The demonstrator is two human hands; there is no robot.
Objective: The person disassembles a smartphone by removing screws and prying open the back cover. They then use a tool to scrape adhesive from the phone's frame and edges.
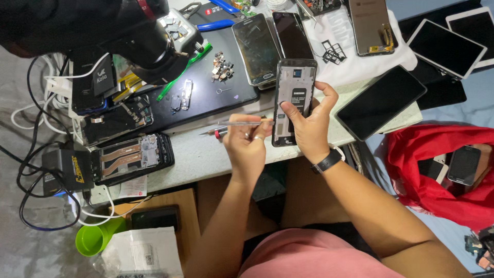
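Pinching a thin metal tool [242,123] in the left hand [250,149], the person grips an opened phone [293,100] by its edges with the right hand [309,128] above the surface [206,154], a light, rigid, likely fragile thing.

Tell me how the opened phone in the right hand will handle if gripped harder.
The opened phone looks thin and flat, so probably light but stiff. Its back is off, so the exposed parts are likely fragile. The right hand holds only its edges, so it might slip.
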